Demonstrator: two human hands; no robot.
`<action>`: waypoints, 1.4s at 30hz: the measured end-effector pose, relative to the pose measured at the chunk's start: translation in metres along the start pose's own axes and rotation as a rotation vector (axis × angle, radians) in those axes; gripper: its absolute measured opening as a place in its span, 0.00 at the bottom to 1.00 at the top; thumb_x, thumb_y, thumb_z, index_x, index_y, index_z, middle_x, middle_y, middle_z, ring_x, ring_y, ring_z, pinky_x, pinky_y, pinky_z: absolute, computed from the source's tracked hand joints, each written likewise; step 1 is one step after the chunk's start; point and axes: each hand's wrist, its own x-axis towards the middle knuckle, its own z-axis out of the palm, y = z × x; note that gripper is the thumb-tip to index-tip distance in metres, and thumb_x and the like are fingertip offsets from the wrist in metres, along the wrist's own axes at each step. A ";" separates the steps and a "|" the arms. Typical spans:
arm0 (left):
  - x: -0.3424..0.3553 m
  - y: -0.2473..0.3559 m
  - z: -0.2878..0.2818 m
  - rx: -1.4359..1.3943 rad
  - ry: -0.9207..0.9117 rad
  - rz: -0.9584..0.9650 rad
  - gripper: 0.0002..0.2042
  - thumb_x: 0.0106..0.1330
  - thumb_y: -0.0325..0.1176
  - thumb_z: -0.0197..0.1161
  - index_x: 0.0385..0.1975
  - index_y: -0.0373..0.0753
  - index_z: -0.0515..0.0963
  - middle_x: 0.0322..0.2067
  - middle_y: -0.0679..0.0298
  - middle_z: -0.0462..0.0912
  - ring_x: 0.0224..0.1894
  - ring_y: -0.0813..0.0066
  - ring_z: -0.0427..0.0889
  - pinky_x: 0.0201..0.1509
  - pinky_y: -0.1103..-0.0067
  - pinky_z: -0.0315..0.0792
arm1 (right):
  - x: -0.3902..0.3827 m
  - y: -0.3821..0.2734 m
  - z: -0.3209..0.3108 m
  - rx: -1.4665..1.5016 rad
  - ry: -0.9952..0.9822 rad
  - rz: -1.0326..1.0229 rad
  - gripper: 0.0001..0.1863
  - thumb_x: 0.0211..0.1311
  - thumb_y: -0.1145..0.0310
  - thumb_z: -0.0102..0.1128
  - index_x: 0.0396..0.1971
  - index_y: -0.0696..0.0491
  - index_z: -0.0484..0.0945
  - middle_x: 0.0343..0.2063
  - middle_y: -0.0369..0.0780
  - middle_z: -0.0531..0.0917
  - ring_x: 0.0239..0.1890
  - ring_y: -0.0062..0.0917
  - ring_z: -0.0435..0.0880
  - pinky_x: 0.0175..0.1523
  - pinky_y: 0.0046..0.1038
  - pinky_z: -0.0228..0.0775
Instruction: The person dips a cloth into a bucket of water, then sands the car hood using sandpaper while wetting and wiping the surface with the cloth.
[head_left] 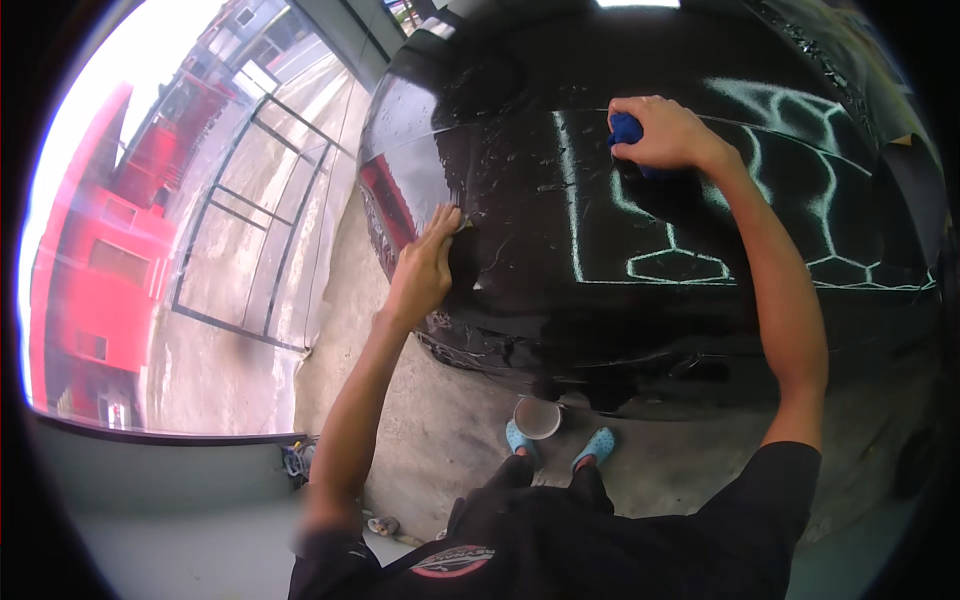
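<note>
A glossy black car body panel (520,250) spreads out before me, its left part wet with droplets and streaks. My right hand (660,135) is closed around a bunched blue cloth (626,128) and holds it against the panel's upper middle. Farther left, my left hand (428,265) rests on the panel near its left edge, fingers stretched out. By its fingertips shows a small pale-yellowish spot, too small to make out. Pale green-white lines in hexagon shapes (678,266) gleam across the right half of the panel.
On the concrete floor, a round pale bucket (538,418) stands by my feet in light-blue clogs (595,447). A transparent sheet (320,230) hangs at the left, with a dark metal frame (232,210) and red structures beyond it. Some small items (383,525) lie at the lower left.
</note>
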 end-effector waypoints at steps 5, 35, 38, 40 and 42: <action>0.086 -0.033 0.008 0.169 0.010 -0.049 0.18 0.74 0.22 0.49 0.62 0.31 0.73 0.67 0.42 0.69 0.71 0.46 0.65 0.74 0.62 0.65 | 0.005 0.005 0.012 0.083 0.177 -0.068 0.19 0.53 0.55 0.71 0.42 0.47 0.78 0.42 0.42 0.86 0.48 0.42 0.85 0.54 0.41 0.76; 0.039 -0.026 0.004 -0.048 -0.062 0.022 0.20 0.73 0.22 0.52 0.65 0.32 0.73 0.69 0.47 0.69 0.75 0.54 0.61 0.78 0.68 0.58 | -0.019 -0.013 -0.006 -0.059 -0.018 0.017 0.33 0.57 0.47 0.65 0.64 0.42 0.75 0.62 0.40 0.80 0.65 0.39 0.78 0.68 0.41 0.71; 0.084 -0.052 0.008 -0.061 -0.017 0.004 0.20 0.74 0.22 0.51 0.64 0.32 0.74 0.70 0.47 0.67 0.76 0.53 0.59 0.79 0.68 0.57 | -0.005 -0.012 0.001 -0.019 -0.016 -0.040 0.34 0.58 0.46 0.65 0.63 0.44 0.75 0.61 0.42 0.80 0.64 0.39 0.78 0.67 0.41 0.71; 0.114 -0.067 0.002 0.009 0.028 0.014 0.20 0.74 0.22 0.50 0.64 0.33 0.74 0.71 0.48 0.66 0.76 0.53 0.58 0.79 0.67 0.58 | 0.002 -0.022 0.001 0.054 -0.053 -0.043 0.34 0.58 0.46 0.66 0.63 0.43 0.75 0.60 0.43 0.81 0.64 0.39 0.78 0.67 0.41 0.71; 0.115 -0.065 0.009 0.068 0.063 0.025 0.20 0.74 0.22 0.49 0.65 0.33 0.73 0.71 0.48 0.66 0.76 0.52 0.59 0.78 0.66 0.59 | -0.003 -0.024 -0.007 0.058 -0.068 -0.032 0.34 0.57 0.46 0.67 0.63 0.43 0.75 0.60 0.43 0.80 0.63 0.40 0.79 0.67 0.41 0.71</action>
